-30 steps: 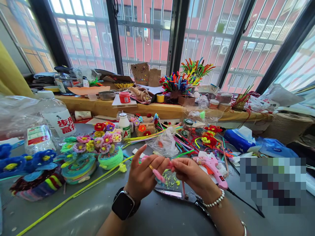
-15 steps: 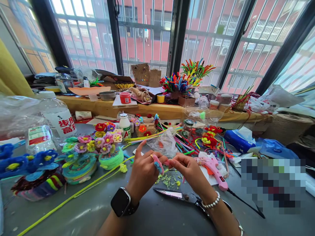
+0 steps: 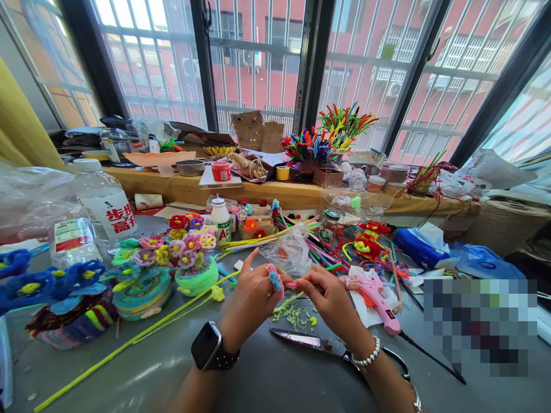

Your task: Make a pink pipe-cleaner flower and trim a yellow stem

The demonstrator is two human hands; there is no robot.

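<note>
Head view: both hands meet low at frame centre, over the grey worktop [image 3: 267,384].
Held thing: pink fuzzy pipe-cleaner piece [image 3: 287,284], blue-tipped at its L end, up off the worktop and spanning btw the two hands.
L hand [image 3: 249,301]: grip closed. Thumb + middle fingers pinch the L end; index finger sticks out free toward 12 o'clock.
R hand [image 3: 329,298]: grip closed. Thumb + forefinger tips nip the R end; other fingers curled in.
Why held so: prob. raised and pinched at both ends so the fingertips can work it w/o snagging the clutter below; wrists kept low, likely for steadiness.
Scissors: steel scissors w/ dark handles [image 3: 310,341], flat at 6 o'clock of the hands, blades pointing to 9. Close by, so handy, I'd judge.
Trimmings: green fuzz bits [image 3: 297,314] right under the hands.
Glue gun: pink hot-glue gun [image 3: 374,292] at 3 o'clock of the R hand, black cord trailing to 4.
Stem: long yellow-green pipe-cleaner stem [image 3: 129,344], running from 8 o'clock up toward the L hand.
Bag: clear plastic bag [image 3: 290,252] at 12 o'clock, just behind the hands.
</note>
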